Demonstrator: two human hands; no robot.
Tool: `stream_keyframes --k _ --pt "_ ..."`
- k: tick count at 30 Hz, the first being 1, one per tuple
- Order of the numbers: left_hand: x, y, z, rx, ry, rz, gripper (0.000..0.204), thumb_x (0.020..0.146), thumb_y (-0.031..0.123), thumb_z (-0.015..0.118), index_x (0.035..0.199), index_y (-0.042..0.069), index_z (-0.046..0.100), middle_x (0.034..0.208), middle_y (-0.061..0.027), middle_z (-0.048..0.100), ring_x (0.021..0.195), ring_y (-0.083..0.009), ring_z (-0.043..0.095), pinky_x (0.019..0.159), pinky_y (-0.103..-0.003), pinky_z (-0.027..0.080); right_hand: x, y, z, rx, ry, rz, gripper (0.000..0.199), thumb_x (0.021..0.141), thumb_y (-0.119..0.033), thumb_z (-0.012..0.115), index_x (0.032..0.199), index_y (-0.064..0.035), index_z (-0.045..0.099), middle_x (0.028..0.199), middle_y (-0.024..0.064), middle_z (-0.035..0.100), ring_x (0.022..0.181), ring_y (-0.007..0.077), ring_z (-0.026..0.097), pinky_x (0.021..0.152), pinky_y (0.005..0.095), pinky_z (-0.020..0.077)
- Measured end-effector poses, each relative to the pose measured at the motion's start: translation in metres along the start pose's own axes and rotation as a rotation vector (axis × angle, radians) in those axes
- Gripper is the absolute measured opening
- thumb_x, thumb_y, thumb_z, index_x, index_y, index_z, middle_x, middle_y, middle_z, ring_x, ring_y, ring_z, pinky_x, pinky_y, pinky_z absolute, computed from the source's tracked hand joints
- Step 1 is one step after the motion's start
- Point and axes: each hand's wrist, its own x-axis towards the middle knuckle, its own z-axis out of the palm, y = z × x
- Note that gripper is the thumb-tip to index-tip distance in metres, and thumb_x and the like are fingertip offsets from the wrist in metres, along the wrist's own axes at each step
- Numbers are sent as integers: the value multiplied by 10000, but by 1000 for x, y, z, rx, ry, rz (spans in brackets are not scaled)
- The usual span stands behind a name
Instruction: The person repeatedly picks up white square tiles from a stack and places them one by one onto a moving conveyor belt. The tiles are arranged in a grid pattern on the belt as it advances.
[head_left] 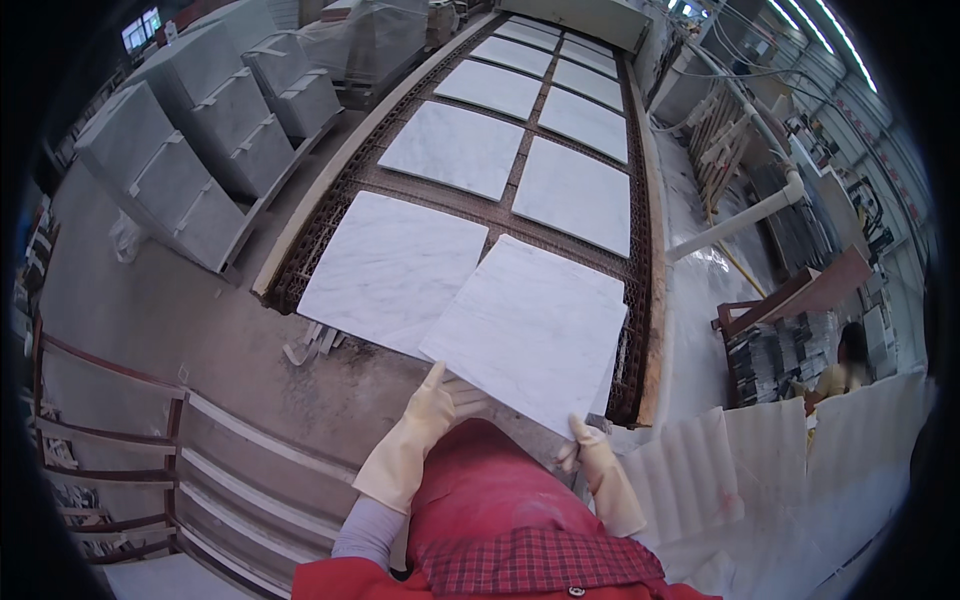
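Observation:
A square white marble tile with faint grey veins is between my hands at the near end of a conveyor. My left hand, in a cream rubber glove, grips its near left corner, thumb on top and fingers underneath. My right hand, gloved alike, holds the near right corner. The tile sits askew, its left side overlapping a neighbouring marble tile. Along its right side shows a strip of another pale slab below it. Farther back, several similar tiles lie in two rows on the conveyor's mesh.
Stacks of wrapped grey slabs stand at the left. A slatted rack is near me, lower left. On the right are a white pipe, dark stacked pieces, corrugated pale sheets and another person.

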Motion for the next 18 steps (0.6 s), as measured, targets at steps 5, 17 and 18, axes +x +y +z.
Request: stream_keyframes --k 5,17,18 --pt "28 -4 -38 -118 -563 48 476 985 187 238 1379 426 357 1382 192 444 1223 45 406 1168 -440 150 4 12 18 73 -71 31 656 869 -623 508 657 -7 587 588 163 615 444 243 548 512 354 450" --pt "42 23 2 -399 1 -143 550 953 350 493 1345 -11 356 1287 -219 498 1119 -390 540 953 -622 419 27 -9 23 718 -176 -81 530 926 -286 566 1335 21 425 1275 147 555 1160 288 546 985 417 449" --pt "44 25 -1 -281 93 -252 538 943 378 508 1328 17 404 1261 -202 528 1105 -354 552 883 -516 461 32 -14 25 694 -152 -84 521 917 -263 581 1326 26 436 1264 150 562 1153 284 553 987 406 450"
